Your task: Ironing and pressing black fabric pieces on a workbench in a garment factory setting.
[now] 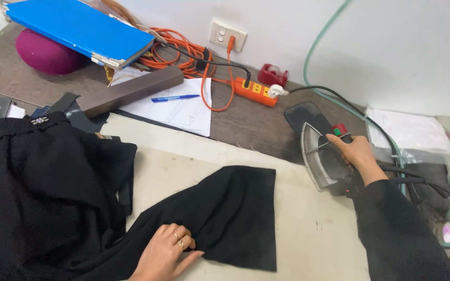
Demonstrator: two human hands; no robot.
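Observation:
A black garment [53,198] lies bunched at the left, with one flat sleeve-like piece [235,208] spread over the pale ironing pad [308,239]. My left hand [165,255] presses on the near edge of that flat piece, fingers curled, rings showing. My right hand [355,151] grips the handle of a steam iron [324,161], which is tilted on its side at the pad's right edge, its soleplate facing left. The iron is apart from the cloth.
An orange power strip [253,89] and coiled orange cable [180,49] lie by a wall socket [226,35]. A blue folder [79,28], purple cushion [45,52], brown bar [131,91], paper with a blue pen [175,97] and a green hose [319,47] sit behind.

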